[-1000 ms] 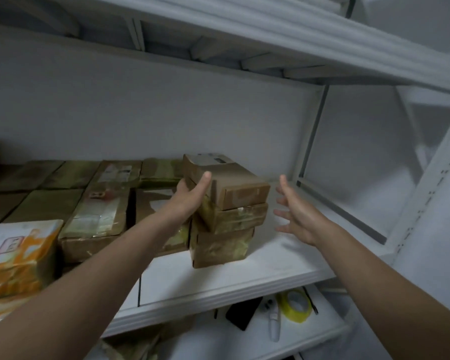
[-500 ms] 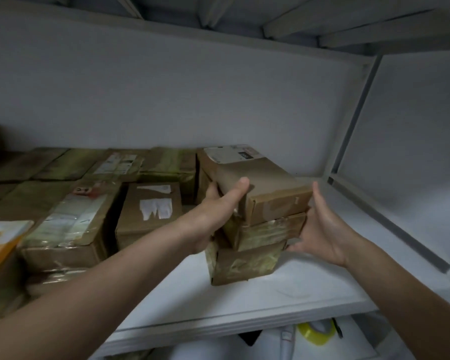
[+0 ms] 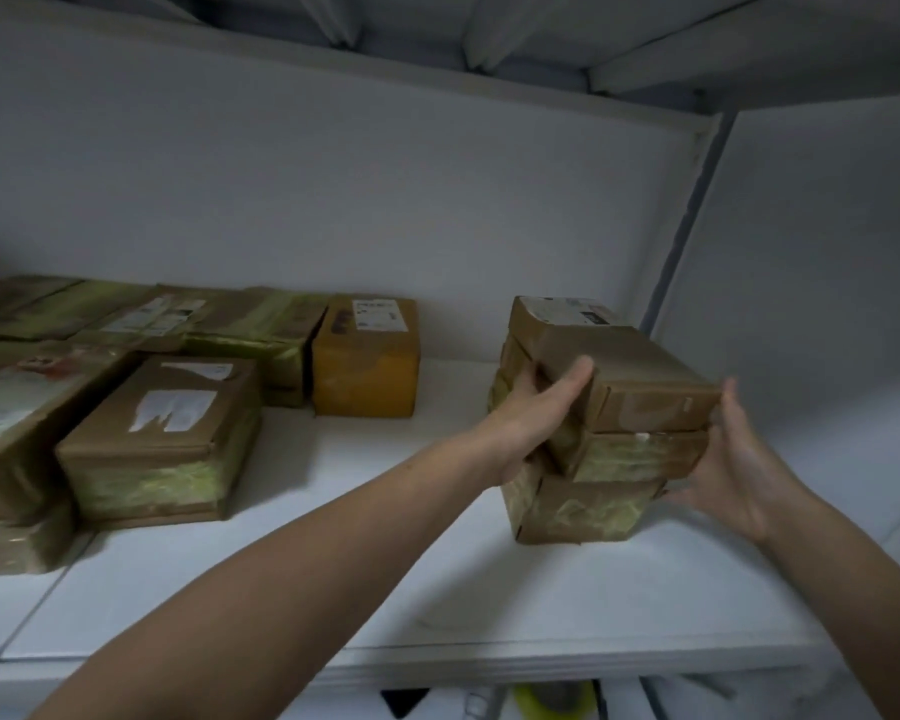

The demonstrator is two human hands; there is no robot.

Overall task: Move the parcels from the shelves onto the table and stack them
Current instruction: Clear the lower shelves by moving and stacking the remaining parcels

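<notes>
left grip (image 3: 536,413), right grip (image 3: 739,459) clasping parcel stack (image 3: 640,454), white label (image 3: 567,310) unreadable

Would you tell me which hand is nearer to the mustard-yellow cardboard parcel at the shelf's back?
Left. The left hand grips the brown cardboard parcel stack on the side facing the mustard-yellow cardboard parcel; the right hand holds its far side.
</notes>
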